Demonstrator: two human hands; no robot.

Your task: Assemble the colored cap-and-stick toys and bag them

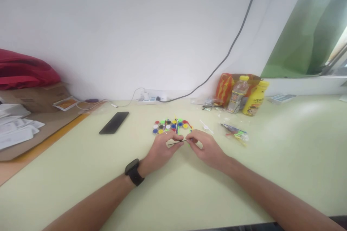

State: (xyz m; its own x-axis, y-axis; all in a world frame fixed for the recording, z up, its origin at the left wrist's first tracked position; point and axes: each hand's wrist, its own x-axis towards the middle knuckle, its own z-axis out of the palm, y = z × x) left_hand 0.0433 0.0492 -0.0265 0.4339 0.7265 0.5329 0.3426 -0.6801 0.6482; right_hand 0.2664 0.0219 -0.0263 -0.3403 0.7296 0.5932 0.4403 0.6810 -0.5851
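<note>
Both hands meet over the table just in front of a cluster of small round coloured pots (pixel 168 127), which look like paint pots. My left hand (pixel 164 147), with a black watch on the wrist, pinches a thin black stick (pixel 173 144) between thumb and fingers. My right hand (pixel 204 147) pinches the stick's other end, its fingertips close to the left ones. Several thin coloured sticks lie among the pots, partly hidden behind my hands. A white stick-like piece (pixel 206 126) lies to the right of the pots.
A black phone (pixel 114 122) lies on the left. To the right are a small clear bag of coloured sticks (pixel 235 132), glasses (pixel 212 108), a clear bottle (pixel 238 95) and a yellow bottle (pixel 255 99). A power strip (pixel 151 98) sits by the wall; papers (pixel 18 126) are far left.
</note>
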